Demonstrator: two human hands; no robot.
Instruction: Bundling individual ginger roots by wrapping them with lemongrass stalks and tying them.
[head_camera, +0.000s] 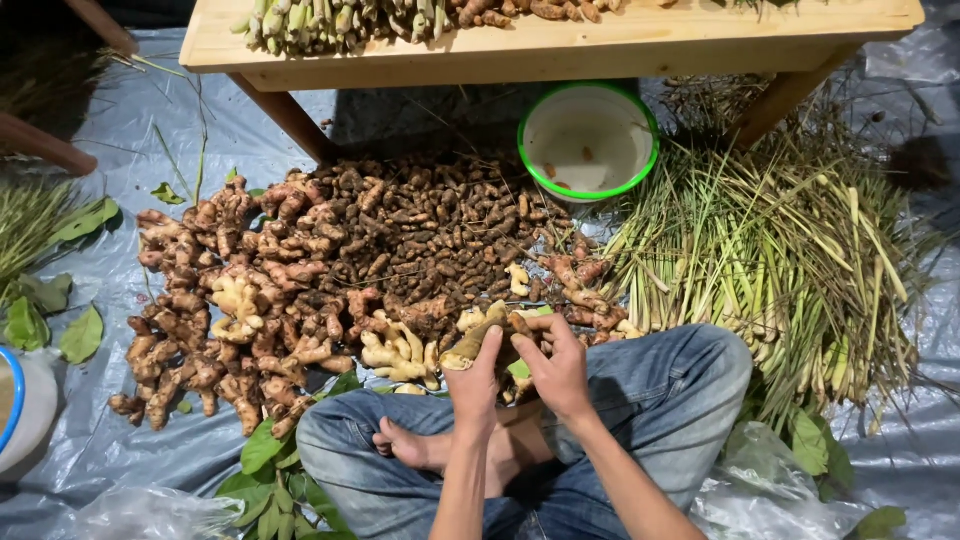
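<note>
Left hand (474, 385) and right hand (558, 368), side by side, both grip one ginger root (478, 340) between them.

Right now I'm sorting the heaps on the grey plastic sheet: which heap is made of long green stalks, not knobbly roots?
The heap of long green lemongrass-like stalks, right of the green-rimmed white bowl; the other heaps are knobbly brown roots.

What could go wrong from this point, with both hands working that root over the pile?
1. The ginger root, held between the left hand and right hand, might snap, dropping bits into the rhizome pile or onto the jeans.
2. Dirt may fall on the bare foot.
3. The green-rimmed bowl sits far off, so tossed pieces might miss.
</note>
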